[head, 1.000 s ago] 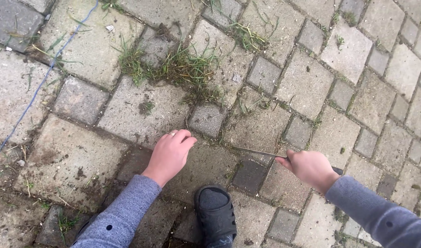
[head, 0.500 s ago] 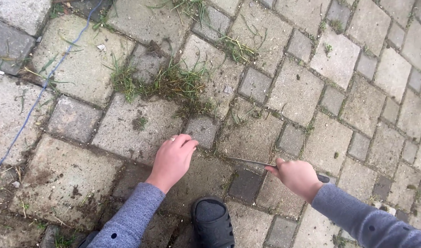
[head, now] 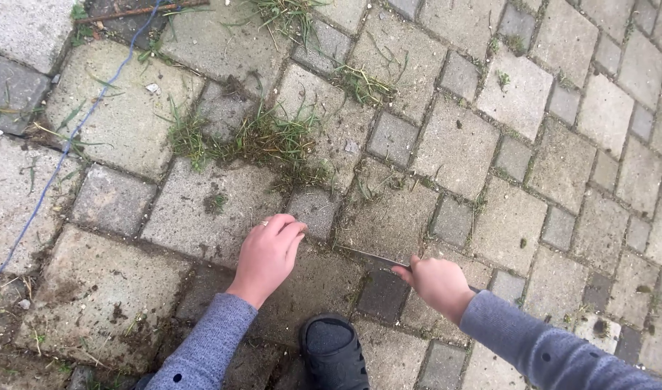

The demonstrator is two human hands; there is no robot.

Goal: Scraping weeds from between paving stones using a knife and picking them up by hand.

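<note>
Your right hand (head: 435,282) is closed in a fist around the handle of a knife (head: 370,256). The handle is hidden inside the fist, apart from a dark end just showing behind your wrist. The thin blade runs out from the thumb side, low over the paving stones (head: 461,148). Its long axis lies close to level across the view, and its tip points toward your left hand (head: 267,254) and slightly away from you, ending near a dirt-filled joint.

Your left hand rests knuckles-up on the stones, fingers curled down with the tips at a joint. Whether they pinch anything cannot be told. One ring shows on it.

Count: one knife, two hands, one dark shoe (head: 334,354) between your forearms, one blue cord (head: 56,162) crossing the stones at left, and three grass tufts (head: 262,137) beyond the hands.
</note>
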